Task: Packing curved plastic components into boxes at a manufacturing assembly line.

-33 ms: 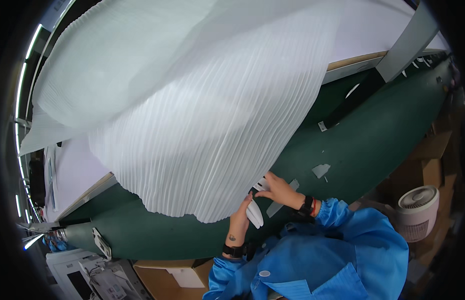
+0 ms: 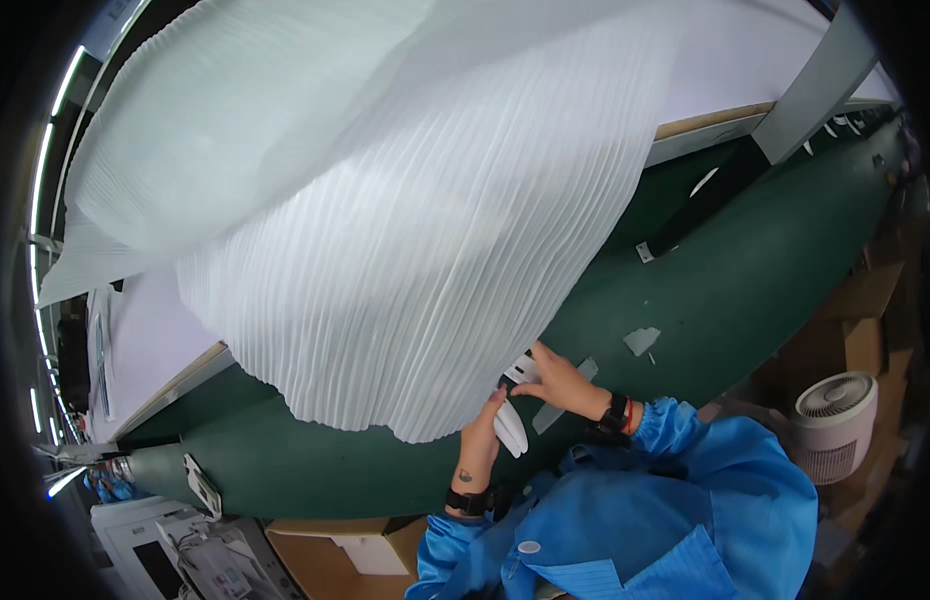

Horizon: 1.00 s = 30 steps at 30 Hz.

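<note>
Just past the edge of a hanging sheet of white pleated material [image 2: 425,290], both my hands are close together. My left hand [image 2: 479,437] is closed round a smooth white piece with rounded tips [image 2: 511,430], its kind unclear. The tips stick out below my thumb. My right hand [image 2: 567,384] pinches the upper end of this piece, where a white part with dark slots [image 2: 523,369] shows. The fingers and the pleated sheet partly hide that end. Beside my right hand, a flat translucent strip [image 2: 560,408] lies on the green tabletop [image 2: 625,300].
A torn grey scrap [image 2: 642,341] lies on the green top to the right. Behind it rises a white raised shelf [image 2: 730,125] with a slanting post [image 2: 815,90]. A pale fan [image 2: 835,425] and cardboard boxes [image 2: 350,550] stand around the near side. A white device [image 2: 203,487] rests at the left.
My hands and the white piece have shifted very slightly; a little more of the slotted part shows. Otherwise the scene is the same.
</note>
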Available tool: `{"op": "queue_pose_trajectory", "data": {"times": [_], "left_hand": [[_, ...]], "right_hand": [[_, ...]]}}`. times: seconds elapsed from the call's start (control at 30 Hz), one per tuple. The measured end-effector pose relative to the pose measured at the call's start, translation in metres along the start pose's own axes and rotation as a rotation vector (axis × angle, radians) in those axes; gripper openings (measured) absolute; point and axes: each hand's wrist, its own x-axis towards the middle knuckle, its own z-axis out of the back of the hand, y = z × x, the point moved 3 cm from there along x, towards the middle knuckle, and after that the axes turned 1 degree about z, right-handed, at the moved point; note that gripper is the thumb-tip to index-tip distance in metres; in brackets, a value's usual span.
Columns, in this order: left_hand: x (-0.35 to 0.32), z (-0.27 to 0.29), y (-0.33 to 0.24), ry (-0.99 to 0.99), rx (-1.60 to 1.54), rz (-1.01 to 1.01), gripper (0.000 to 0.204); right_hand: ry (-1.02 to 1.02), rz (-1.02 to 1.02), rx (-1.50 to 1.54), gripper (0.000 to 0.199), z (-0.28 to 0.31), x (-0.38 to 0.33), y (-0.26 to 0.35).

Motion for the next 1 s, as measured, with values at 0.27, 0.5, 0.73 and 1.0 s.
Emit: {"op": "queue_pose_trajectory", "data": {"times": [0.27, 0.5, 0.73, 1.0], "left_hand": [[-0.007, 0.000, 0.027, 0.065, 0.058, 0.031, 0.037], [-0.010, 0.003, 0.041, 0.070, 0.138, 0.007, 0.033], [-0.006, 0.005, 0.032, -0.039, 0.264, -0.234, 0.034], [-0.012, 0.017, 0.026, -0.013, 0.381, -0.196, 0.037]], "right_hand": [[-0.075, -0.233, 0.123, 0.057, -0.001, -0.005, 0.004], [-0.047, -0.263, 0.217, 0.049, -0.007, -0.005, 0.009], [0.168, -0.229, 0.368, 0.041, -0.031, -0.015, -0.004], [0.524, -0.347, 0.545, 0.067, -0.026, -0.026, 0.021]]}}
